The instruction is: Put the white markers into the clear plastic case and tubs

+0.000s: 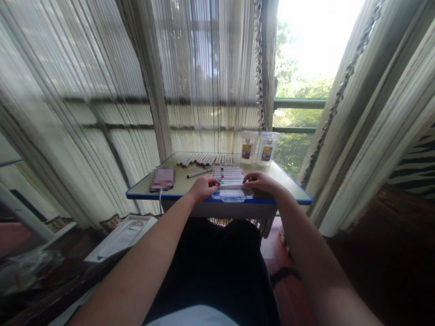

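White markers (228, 175) with coloured bands near their left ends lie in a row, stacked one above another, in a clear plastic case (233, 195) at the table's front edge. My left hand (205, 186) is at the left end of the row, with its fingers closed on the end of the nearest marker (231, 184). At that marker's other end, my right hand (260, 182) has its thumb and fingers pinched together. A single marker with a dark tip (200, 173) lies slantwise beyond my left hand.
Loose markers (200, 159) are spread along the back of the small blue-edged table (288, 183). Two clear containers with labels (249, 147) stand at the back right. A blurred-out device (163, 177) with a white cable lies at the left. Curtains (210, 81) hang behind.
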`<state>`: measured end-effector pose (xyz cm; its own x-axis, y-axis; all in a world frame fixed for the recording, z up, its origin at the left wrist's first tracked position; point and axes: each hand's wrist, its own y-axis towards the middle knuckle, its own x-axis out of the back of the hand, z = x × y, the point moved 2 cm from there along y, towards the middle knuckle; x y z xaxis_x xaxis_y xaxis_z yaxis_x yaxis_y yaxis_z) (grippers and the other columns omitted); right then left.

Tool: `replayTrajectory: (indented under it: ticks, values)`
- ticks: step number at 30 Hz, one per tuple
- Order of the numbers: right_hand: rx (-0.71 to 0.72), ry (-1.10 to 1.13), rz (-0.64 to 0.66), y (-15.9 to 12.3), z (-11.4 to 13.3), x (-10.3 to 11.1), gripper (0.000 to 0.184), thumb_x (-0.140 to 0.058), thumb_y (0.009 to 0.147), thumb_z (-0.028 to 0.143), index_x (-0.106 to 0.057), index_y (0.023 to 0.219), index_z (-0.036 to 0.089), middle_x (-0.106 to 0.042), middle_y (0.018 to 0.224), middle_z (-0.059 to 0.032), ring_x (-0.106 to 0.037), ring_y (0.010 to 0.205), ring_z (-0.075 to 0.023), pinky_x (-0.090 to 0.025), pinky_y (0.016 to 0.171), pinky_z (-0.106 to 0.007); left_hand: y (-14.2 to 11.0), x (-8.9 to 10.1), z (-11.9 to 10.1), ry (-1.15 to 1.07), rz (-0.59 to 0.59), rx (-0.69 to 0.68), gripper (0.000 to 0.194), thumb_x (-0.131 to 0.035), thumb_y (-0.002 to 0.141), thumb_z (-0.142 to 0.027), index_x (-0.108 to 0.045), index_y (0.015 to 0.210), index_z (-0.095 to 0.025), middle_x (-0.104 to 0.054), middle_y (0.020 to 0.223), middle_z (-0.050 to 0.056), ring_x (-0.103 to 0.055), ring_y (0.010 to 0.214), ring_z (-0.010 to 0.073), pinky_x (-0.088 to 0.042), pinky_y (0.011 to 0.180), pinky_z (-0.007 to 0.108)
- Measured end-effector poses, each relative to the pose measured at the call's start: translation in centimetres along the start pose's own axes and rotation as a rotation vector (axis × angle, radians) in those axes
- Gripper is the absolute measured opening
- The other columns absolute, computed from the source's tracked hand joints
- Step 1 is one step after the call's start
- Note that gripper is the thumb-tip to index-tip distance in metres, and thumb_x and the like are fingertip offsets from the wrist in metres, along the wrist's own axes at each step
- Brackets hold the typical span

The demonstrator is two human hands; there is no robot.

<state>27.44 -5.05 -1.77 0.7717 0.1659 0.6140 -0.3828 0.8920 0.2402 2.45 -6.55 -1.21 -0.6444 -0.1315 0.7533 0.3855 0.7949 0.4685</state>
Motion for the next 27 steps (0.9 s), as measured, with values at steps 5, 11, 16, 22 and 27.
replayTrajectory:
  ticks: [5, 11, 16, 22, 27]
  values:
    - [-0.019, 0.020, 0.000, 0.14, -0.32, -0.07, 0.031, -0.069, 0.064, 0.041, -0.067, 0.080, 0.015, -0.043, 0.057, 0.0048, -0.037, 0.052, -0.0072, -0.027, 0.050, -0.023, -0.08, 0.01, -0.05, 0.005, -0.016, 0.003, 0.023, -0.056, 0.067, -0.016, -0.072, 0.083, -0.014, -0.062, 0.077, 0.003, -0.054, 0.064, 0.0109, -0.046, 0.065, 0.023]
    - [-0.029, -0.009, 0.003, 0.20, -0.39, -0.13, 0.031, -0.070, 0.063, 0.041, -0.069, 0.080, 0.015, -0.047, 0.058, 0.0042, -0.039, 0.053, -0.0075, -0.028, 0.050, -0.023, -0.10, 0.09, -0.23, 0.014, -0.022, 0.013, 0.022, -0.056, 0.067, -0.016, -0.072, 0.082, -0.015, -0.062, 0.078, 0.003, -0.054, 0.064, 0.0107, -0.046, 0.065, 0.023]
    - [-0.029, -0.023, -0.006, 0.25, -0.42, -0.09, 0.031, -0.070, 0.063, 0.041, -0.070, 0.079, 0.015, -0.048, 0.058, 0.0035, -0.040, 0.054, -0.0081, -0.029, 0.051, -0.023, -0.05, 0.10, -0.21, 0.028, -0.028, 0.009, 0.022, -0.056, 0.067, -0.015, -0.072, 0.081, -0.014, -0.061, 0.076, 0.003, -0.054, 0.064, 0.0109, -0.046, 0.065, 0.023]
    - [-0.036, -0.016, -0.008, 0.21, -0.28, -0.09, 0.032, -0.070, 0.062, 0.042, -0.070, 0.079, 0.015, -0.050, 0.059, 0.0030, -0.041, 0.054, -0.0083, -0.030, 0.051, -0.023, 0.07, -0.05, 0.05, 0.033, -0.029, 0.007, 0.023, -0.056, 0.066, -0.014, -0.073, 0.082, -0.013, -0.061, 0.076, 0.003, -0.054, 0.064, 0.0108, -0.045, 0.064, 0.022]
    - [-0.044, -0.019, -0.006, 0.09, -0.17, -0.06, 0.032, -0.069, 0.063, 0.042, -0.070, 0.080, 0.015, -0.051, 0.059, 0.0034, -0.041, 0.053, -0.0078, -0.030, 0.051, -0.023, 0.02, -0.02, -0.05, 0.018, -0.033, 0.007, 0.022, -0.056, 0.066, -0.015, -0.072, 0.081, -0.014, -0.061, 0.075, 0.002, -0.054, 0.064, 0.0106, -0.045, 0.064, 0.022]
